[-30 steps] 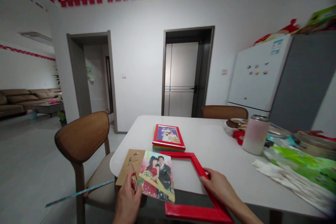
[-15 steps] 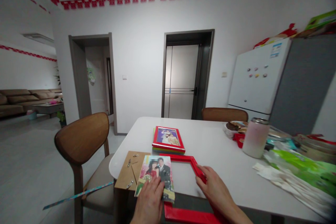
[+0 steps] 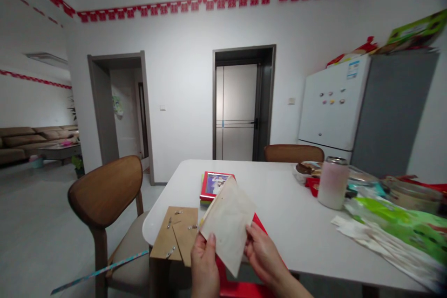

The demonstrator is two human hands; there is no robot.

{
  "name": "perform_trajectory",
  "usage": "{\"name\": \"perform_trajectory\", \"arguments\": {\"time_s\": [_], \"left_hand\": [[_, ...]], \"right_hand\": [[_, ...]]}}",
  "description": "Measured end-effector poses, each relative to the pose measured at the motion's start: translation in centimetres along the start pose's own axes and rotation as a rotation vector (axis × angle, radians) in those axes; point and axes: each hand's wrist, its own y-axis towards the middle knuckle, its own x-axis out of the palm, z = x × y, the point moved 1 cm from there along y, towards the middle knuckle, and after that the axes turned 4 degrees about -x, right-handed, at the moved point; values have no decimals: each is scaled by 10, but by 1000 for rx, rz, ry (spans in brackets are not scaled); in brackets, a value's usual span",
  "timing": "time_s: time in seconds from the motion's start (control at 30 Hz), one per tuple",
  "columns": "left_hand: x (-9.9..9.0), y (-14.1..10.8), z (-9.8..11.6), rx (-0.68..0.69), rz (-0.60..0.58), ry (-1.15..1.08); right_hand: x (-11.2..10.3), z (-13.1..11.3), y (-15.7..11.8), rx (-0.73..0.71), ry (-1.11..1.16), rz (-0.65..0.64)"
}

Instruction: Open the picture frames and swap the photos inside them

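The sheet (image 3: 228, 226) looked like matt, faintly speckled paper, the backing (image 3: 162, 240) dull brown board with shiny metal clips (image 3: 171, 252), the frame (image 3: 246, 290) smooth, the table (image 3: 286, 209) smooth, the chair back (image 3: 108, 188) satiny wood, the bag (image 3: 401, 221) crinkled, glossy plastic.

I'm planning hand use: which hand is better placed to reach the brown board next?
The left hand, probably: it appears just beside the brown board, while the right hand is across the pale sheet, nearer the red frame. Both hands hold the sheet, so the left would first need to let go.
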Motion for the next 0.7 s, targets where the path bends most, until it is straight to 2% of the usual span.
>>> {"name": "perform_trajectory", "arguments": {"time_s": [0.07,0.13,0.27,0.37,0.5,0.57,0.7], "left_hand": [[-4,1,-6,-21,13,50],[-12,1,-10,-51,5,165],[-21,-6,-17,-20,-138,593],[-21,-15,-22,61,-313,892],[-24,-17,-29,156,-510,1072],[-28,-15,-32,210,-555,1107],[-36,-11,-38,310,-571,1132]], "right_hand": [[-20,-9,6,6,-58,25],[-41,-14,11,81,-141,-2],[-68,-9,23,155,-323,-43],[-73,3,33,114,-448,-43],[-70,14,46,42,-565,-14],[-68,15,50,4,-649,3],[-64,11,52,-72,-905,17]]}}
